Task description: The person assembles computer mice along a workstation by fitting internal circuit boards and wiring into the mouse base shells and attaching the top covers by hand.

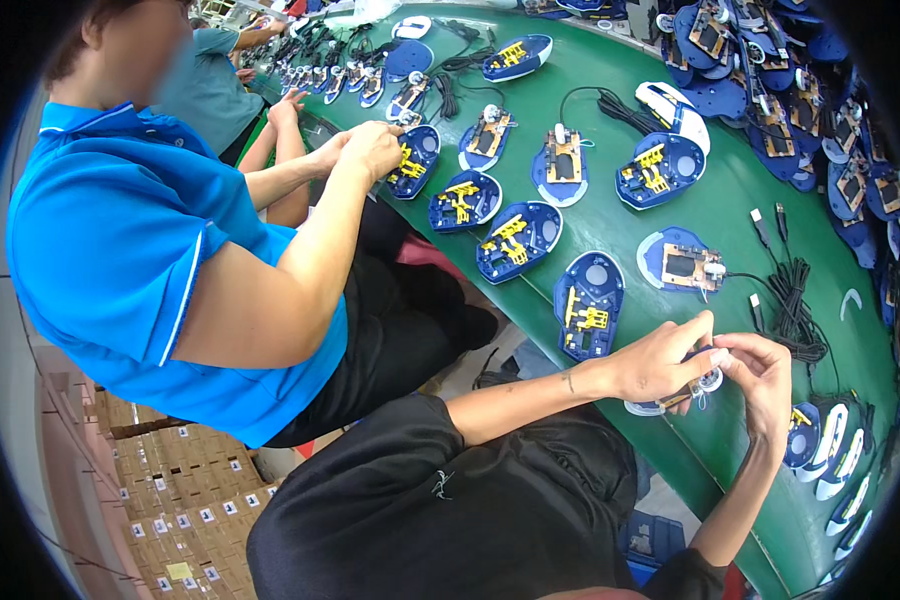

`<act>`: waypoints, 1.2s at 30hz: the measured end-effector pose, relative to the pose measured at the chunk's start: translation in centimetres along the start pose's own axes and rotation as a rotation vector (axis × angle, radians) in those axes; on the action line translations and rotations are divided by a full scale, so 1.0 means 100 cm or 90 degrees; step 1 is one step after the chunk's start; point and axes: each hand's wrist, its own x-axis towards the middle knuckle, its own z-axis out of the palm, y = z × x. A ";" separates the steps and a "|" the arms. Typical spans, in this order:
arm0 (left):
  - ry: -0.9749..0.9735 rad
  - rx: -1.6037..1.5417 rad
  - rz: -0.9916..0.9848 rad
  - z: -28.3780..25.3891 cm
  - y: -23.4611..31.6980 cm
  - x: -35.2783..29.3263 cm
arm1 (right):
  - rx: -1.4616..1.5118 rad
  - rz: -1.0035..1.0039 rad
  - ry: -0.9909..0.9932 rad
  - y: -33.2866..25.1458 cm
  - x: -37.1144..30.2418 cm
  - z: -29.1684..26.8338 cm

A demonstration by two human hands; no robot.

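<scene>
Over the near edge of the green bench, my left hand (658, 368) grips a mouse base with its circuit board (678, 396), the fingers closed round it. My right hand (757, 378) pinches at the same base's far right end, beside a white wheel (708, 381). Fingers hide much of the board. Just beyond my left hand lies a blue mouse top shell (588, 305) with yellow parts inside. Further right of it rests another mouse base with a board (680, 260), its cable running to a black coiled bundle (794, 300).
Several blue shells (518, 242) and mouse bases (560, 168) lie along the green bench (590, 80). Piled bases (770, 110) fill the far right. White-and-blue mouse shells (832, 440) stand right of my right hand. A co-worker in blue (140, 230) works at left, holding a shell.
</scene>
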 end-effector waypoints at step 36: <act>-0.006 -0.195 -0.048 -0.010 -0.024 0.005 | -0.545 -0.206 -0.077 -0.050 0.014 0.011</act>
